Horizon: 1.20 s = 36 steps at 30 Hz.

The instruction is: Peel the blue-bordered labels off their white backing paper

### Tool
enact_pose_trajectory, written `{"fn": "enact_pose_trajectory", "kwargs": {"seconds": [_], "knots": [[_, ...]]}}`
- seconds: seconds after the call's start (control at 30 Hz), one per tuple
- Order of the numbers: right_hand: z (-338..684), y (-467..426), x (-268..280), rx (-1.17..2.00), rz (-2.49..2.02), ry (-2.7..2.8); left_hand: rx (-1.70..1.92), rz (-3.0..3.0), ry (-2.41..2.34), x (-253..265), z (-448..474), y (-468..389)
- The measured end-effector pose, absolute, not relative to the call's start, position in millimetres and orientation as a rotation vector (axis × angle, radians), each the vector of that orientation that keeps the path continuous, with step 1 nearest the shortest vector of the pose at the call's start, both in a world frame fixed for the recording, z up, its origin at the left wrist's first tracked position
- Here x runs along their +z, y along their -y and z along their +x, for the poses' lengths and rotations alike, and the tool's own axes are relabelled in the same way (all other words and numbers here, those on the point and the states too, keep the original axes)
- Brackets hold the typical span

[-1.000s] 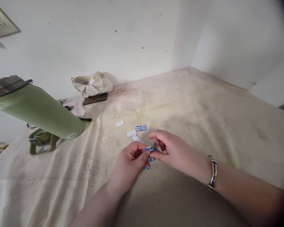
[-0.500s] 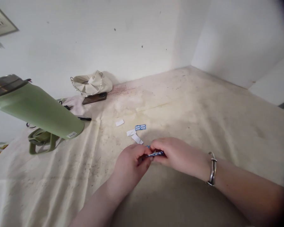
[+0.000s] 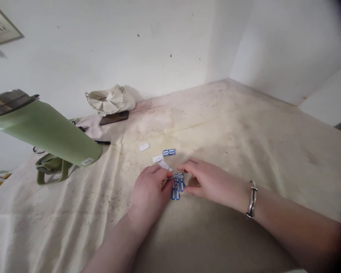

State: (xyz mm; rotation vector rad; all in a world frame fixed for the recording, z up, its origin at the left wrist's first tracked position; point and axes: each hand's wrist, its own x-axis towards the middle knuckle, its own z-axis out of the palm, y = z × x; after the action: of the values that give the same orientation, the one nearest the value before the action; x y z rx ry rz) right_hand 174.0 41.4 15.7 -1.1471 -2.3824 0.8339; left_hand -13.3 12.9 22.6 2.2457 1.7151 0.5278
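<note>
My left hand [image 3: 150, 185] pinches the end of a thin paper slip [image 3: 177, 176], seen nearly edge-on. Just under it lie several small slips with blue-outlined white boxes [image 3: 176, 194], overlapping on the cloth. My right hand [image 3: 201, 178] is on their other side, thumb and forefinger spread apart, the thumb tip close to the slips' right edge. Whether that thumb touches them I cannot tell. Beyond the hands are another blue-printed slip [image 3: 169, 152] and white paper pieces [image 3: 158, 159], one partly behind my left fingers.
A wrinkled beige cloth [image 3: 244, 151] covers the table. On the left stands a tall green tumbler [image 3: 48, 132] with a green carry loop [image 3: 52, 170] beside it. A black pen [image 3: 102, 142], a phone [image 3: 114, 118] and a cream pearl-strapped bag [image 3: 113, 100] lie towards the wall.
My hands have come apart: the right fingers have opened off the folded-looking slips, and the left keeps one pinched. More blue-printed slips now show between the hands.
</note>
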Motion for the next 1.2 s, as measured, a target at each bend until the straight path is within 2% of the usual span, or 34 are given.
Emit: {"fn": "enact_pose_trajectory", "kwargs": {"seconds": [0.57, 0.9, 1.2], "knots": [[165.3, -45.8, 8.0, 0.684, -1.214, 2.422, 0.655, 2.062, -1.688, 21.5, -5.4, -11.8], [163.1, -44.7, 10.0, 0.756, -1.186, 2.366, 0.639, 2.002, -1.682, 18.4, -9.7, -11.0], [163.6, -45.5, 16.0, 0.927, -1.114, 2.126, 1.064, 1.574, -1.434, 21.0, -16.1, -12.5]]}}
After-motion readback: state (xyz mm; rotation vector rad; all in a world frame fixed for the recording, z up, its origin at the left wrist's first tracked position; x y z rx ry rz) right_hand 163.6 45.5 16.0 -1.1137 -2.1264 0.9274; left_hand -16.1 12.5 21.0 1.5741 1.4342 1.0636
